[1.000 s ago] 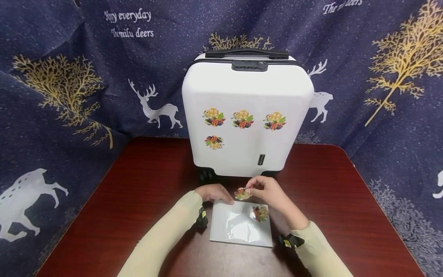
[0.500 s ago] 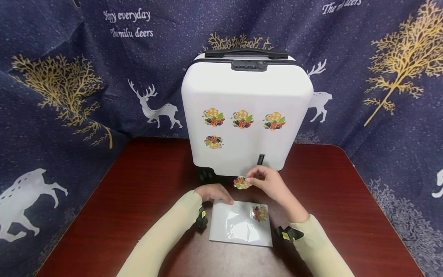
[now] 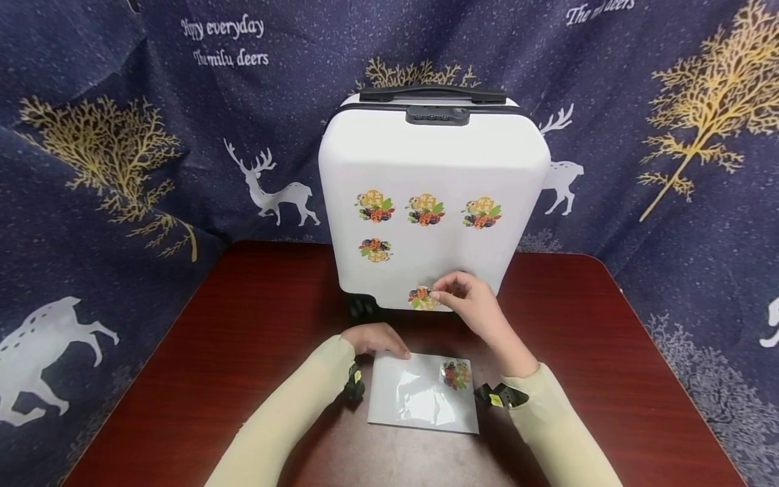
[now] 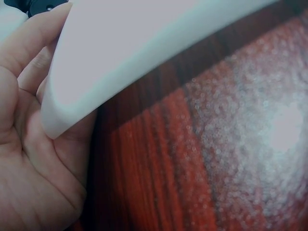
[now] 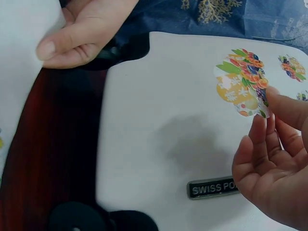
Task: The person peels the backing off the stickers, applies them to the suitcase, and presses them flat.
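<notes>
My right hand pinches a fruit-printed sticker by its edge between thumb and fingers. It is in front of the lower face of a white suitcase; in the right wrist view the sticker looks apart from the shell. My left hand grips the far left corner of a white sticker sheet, thumb on top and fingers beneath. The left wrist view shows that hand under the sheet's corner. One more fruit sticker is on the sheet, at its far right.
Three fruit stickers, one of them this middle sticker, run in a row across the suitcase. Below the leftmost is an upside-down sticker. A brand plate is low on the shell. The suitcase stands on a dark red table before a blue cloth.
My right hand has risen from just above the sheet to the suitcase's lower front, carrying the pinched sticker. The left hand and the sheet have stayed in place.
</notes>
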### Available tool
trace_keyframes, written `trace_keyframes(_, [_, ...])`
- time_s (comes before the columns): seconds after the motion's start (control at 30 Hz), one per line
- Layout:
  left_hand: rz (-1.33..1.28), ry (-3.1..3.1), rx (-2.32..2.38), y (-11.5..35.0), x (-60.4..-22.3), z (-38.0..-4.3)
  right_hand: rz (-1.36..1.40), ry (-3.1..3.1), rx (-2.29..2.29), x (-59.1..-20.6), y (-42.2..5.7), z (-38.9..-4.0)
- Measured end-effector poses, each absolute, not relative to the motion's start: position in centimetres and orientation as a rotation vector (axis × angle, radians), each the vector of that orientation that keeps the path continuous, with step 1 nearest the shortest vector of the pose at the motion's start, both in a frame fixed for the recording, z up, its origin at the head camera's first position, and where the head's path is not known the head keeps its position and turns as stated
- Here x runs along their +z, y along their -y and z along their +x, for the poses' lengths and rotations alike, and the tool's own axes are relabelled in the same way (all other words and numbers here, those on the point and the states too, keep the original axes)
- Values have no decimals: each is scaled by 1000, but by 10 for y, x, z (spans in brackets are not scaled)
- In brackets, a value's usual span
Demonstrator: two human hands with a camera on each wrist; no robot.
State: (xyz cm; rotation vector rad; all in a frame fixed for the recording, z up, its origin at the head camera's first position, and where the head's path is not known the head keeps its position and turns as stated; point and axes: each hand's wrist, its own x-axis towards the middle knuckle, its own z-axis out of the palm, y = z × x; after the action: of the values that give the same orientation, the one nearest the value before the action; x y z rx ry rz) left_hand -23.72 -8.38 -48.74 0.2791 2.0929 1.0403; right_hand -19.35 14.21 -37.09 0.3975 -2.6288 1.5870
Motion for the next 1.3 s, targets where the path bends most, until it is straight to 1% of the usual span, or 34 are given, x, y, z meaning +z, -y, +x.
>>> trace_keyframes(0.43, [285, -2098, 1028, 84, -490, -237, 351, 2480, 1599, -355, -130, -207])
trace_keyframes(1.3, [281, -2118, 1036, 85, -491, -237, 229, 2347, 1535, -334, -112, -207])
